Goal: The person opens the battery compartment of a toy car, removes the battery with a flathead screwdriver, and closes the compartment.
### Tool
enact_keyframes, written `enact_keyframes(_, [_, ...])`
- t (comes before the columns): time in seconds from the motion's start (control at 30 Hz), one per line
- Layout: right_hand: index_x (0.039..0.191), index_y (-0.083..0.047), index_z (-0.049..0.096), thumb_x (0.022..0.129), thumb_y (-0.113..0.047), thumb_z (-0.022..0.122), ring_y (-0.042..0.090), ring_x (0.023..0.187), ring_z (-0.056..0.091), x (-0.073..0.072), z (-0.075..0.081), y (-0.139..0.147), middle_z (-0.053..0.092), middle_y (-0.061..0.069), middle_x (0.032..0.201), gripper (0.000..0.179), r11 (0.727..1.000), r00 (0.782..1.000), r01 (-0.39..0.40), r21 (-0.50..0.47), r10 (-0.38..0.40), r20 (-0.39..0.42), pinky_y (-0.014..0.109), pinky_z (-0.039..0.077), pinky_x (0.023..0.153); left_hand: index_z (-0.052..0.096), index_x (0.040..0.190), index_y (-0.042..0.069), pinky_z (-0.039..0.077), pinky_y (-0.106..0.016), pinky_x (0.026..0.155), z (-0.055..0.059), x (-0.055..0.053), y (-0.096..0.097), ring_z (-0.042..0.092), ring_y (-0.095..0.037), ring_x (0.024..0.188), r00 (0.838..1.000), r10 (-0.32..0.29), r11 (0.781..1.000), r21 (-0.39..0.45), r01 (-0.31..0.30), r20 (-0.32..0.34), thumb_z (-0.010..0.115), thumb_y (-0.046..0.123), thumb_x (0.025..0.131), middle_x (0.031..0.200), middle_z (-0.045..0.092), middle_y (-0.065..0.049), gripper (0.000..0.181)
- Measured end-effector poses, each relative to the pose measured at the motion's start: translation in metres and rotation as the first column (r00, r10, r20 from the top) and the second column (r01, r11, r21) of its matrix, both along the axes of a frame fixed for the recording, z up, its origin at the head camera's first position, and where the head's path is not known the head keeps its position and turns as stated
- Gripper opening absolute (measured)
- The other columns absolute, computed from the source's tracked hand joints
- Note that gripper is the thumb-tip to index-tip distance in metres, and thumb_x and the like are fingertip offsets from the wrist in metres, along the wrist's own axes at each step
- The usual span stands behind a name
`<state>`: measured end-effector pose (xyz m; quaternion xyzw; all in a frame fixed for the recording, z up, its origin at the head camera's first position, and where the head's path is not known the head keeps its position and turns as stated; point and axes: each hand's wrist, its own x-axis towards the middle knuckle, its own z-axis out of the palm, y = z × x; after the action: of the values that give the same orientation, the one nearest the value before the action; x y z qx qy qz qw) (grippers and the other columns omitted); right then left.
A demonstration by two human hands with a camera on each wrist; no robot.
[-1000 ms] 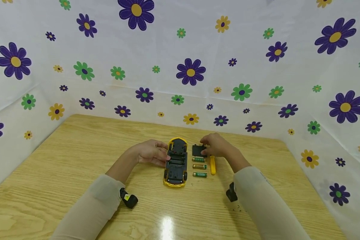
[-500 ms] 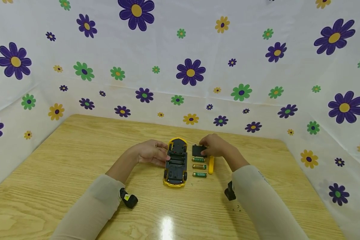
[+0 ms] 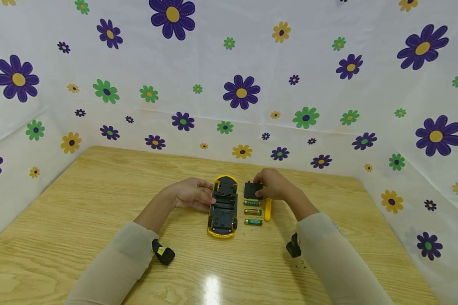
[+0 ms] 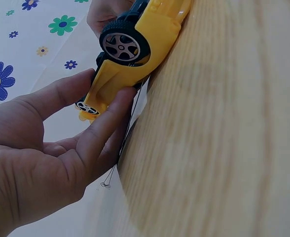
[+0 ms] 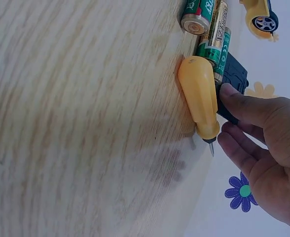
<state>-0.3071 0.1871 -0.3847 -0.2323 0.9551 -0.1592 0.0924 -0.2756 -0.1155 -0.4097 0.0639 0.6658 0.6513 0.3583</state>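
A yellow toy car (image 3: 224,222) lies upside down on the table, its black underside and open battery compartment facing up. My left hand (image 3: 191,194) grips its left side; in the left wrist view the thumb is on the underside and the fingers are on the yellow body (image 4: 110,84). To the right, my right hand (image 3: 275,184) pinches a black battery cover (image 3: 252,190) between thumb and fingers. Three AA batteries (image 3: 253,212) lie in a column below the cover. Beside them rests a screwdriver (image 5: 198,89) with a yellow handle, close under the right hand.
The wooden table (image 3: 118,186) meets a white flower-print cloth (image 3: 198,67) at the back and sides. A black wrist camera (image 3: 165,254) is strapped at the left sleeve, and another (image 3: 294,246) at the right. Small dark specks lie near the right forearm.
The screwdriver handle has shifted slightly left. The right hand stays on the battery cover, which has moved only a little. The left hand and the car have kept their place.
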Motion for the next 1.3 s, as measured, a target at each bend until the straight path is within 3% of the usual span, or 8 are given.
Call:
enact_keyframes(0.2, [0.117,0.001,0.074,0.096,0.0,0.07,0.03,0.102,0.065,0.003,0.0,0.004,0.068,0.014,0.111,0.022,0.998,0.999,0.0,-0.061,-0.002,-0.037,0.046,0.059,0.094,0.019,0.159,-0.007,0.057,-0.047,0.099,-0.001,0.0,0.0,0.061,-0.037,0.123,1.0,0.006,1.0,-0.004,-0.006,0.002,0.062,-0.009,0.095,0.153,0.038,-0.032,0.077])
enact_keyframes(0.43, [0.115,0.0,0.075,0.1,0.003,0.06,0.03,0.1,0.066,0.005,0.004,0.007,0.067,0.014,0.109,0.021,0.994,0.998,0.043,-0.103,-0.048,-0.047,0.043,0.062,0.088,0.02,0.159,-0.007,0.057,-0.047,0.099,-0.003,-0.001,-0.001,0.062,-0.036,0.122,1.0,0.01,1.0,-0.008,-0.01,0.0,0.062,-0.009,0.095,0.153,0.038,-0.032,0.077])
enact_keyframes(0.73, [0.113,0.001,0.076,0.1,0.004,0.06,0.029,0.097,0.069,0.012,0.013,0.013,0.07,0.015,0.11,0.021,0.989,0.996,0.012,-0.149,-0.025,-0.087,0.041,0.063,0.083,0.021,0.159,-0.007,0.057,-0.047,0.099,-0.004,-0.001,-0.001,0.062,-0.036,0.121,1.0,0.009,1.0,-0.004,-0.009,-0.002,0.062,-0.009,0.095,0.153,0.038,-0.032,0.076])
enact_keyframes(1.3, [0.109,-0.004,0.077,0.1,0.003,0.059,0.027,0.096,0.067,0.024,0.021,0.013,0.07,0.01,0.109,0.021,0.973,0.994,0.023,-0.229,-0.046,-0.096,0.041,0.063,0.083,0.02,0.159,-0.006,0.057,-0.048,0.1,-0.002,-0.001,0.0,0.061,-0.037,0.123,1.0,0.01,1.0,0.006,-0.01,0.008,0.06,-0.009,0.095,0.152,0.04,-0.032,0.076])
